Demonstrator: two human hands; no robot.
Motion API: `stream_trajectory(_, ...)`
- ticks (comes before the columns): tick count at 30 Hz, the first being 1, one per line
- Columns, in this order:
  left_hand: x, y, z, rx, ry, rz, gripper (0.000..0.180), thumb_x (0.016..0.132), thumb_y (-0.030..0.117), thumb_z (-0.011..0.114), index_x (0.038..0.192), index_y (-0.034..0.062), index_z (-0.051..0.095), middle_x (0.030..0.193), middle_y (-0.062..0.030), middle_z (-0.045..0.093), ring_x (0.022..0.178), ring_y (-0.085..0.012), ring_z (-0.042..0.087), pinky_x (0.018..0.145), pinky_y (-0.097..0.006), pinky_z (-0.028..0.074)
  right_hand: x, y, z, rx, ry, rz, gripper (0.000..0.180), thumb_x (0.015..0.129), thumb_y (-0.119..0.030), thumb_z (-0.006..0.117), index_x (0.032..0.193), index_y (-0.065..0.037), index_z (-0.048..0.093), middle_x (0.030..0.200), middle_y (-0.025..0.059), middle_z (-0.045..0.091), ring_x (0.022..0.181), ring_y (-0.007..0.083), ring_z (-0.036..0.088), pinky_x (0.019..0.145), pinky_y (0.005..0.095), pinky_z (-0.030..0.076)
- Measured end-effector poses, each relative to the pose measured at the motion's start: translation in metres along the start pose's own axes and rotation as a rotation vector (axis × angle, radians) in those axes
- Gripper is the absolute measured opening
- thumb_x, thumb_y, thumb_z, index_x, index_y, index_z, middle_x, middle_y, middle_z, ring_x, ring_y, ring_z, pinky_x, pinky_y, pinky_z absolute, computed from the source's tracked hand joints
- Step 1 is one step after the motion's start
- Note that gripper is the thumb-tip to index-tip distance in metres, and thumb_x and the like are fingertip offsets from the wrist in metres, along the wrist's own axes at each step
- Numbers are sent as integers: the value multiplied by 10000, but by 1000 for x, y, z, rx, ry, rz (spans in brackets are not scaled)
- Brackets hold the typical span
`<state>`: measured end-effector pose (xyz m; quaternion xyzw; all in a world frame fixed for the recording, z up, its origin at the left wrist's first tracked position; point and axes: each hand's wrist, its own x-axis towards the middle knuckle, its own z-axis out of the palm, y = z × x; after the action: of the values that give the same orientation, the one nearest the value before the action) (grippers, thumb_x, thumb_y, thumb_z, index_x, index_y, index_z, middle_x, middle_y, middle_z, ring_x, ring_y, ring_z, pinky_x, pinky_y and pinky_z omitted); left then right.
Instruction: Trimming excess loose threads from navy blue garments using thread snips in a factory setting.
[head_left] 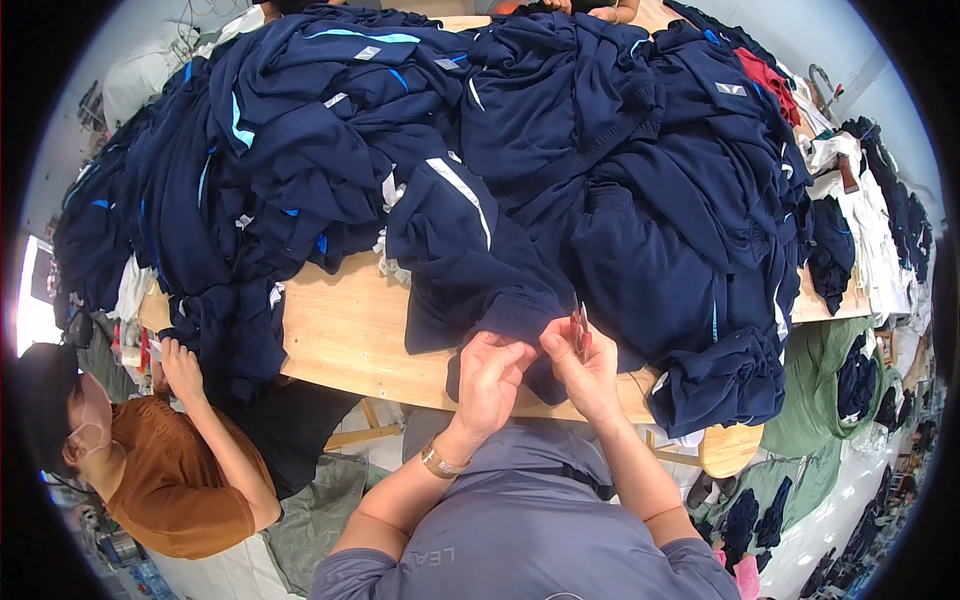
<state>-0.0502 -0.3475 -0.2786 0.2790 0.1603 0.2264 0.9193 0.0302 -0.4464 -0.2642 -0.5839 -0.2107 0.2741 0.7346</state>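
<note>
A navy garment (470, 270) with a white stripe hangs off the big pile toward me over the wooden table (340, 340). My left hand (490, 375) pinches its dark hem near the table's front edge. My right hand (585, 370) grips a small red thread snipper (580, 330), its blades held upright right beside the same hem. The two hands almost touch. A gold watch sits on my left wrist.
A huge heap of navy garments (450, 130) with light-blue and white trim covers most of the table. A person in a brown top (170, 470) sits at the left, one hand on hanging cloth. Green sacks (830, 400) of dark clothes stand on the right.
</note>
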Motion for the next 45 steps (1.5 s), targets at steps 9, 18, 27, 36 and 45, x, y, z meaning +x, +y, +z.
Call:
stream_trajectory(9,3,1,-7,30,-92,52,204,791,-29,483,995,-26,488,809,-87,567,761,-143,557,952,-389,416,-4,9,-29,-320,-20,-169,248,808,-235,660,834,-12,556,625,-12,462,559,59,439,501,215,342)
stream_trajectory(18,1,-2,-12,27,-73,53,193,783,-58,506,972,-29,485,810,-91,571,760,-153,561,791,-284,455,1,1,-35,-1090,-55,-557,300,680,-253,751,726,-40,547,610,81,507,475,242,507,451,306,386)
stream_trajectory(27,-2,-1,-10,91,-69,45,170,780,-63,520,942,-21,490,814,-89,582,759,-145,573,732,-252,459,4,1,-26,-1068,-72,-529,297,689,-248,745,697,-36,536,583,83,495,464,242,499,446,309,377)
stream_trajectory(36,0,-3,-15,-99,-34,27,81,830,1,481,905,3,510,803,-103,604,785,-178,600,779,-297,471,4,5,-29,-1057,-44,-597,316,705,-293,733,689,-67,513,584,55,499,435,233,488,418,298,372)
stream_trajectory(45,-5,-5,-8,-123,-50,13,166,891,115,417,950,1,521,887,-103,593,861,-191,595,801,-319,471,5,8,-16,-815,-75,-664,509,575,-25,747,1059,-35,587,640,31,578,478,138,522,446,245,396)
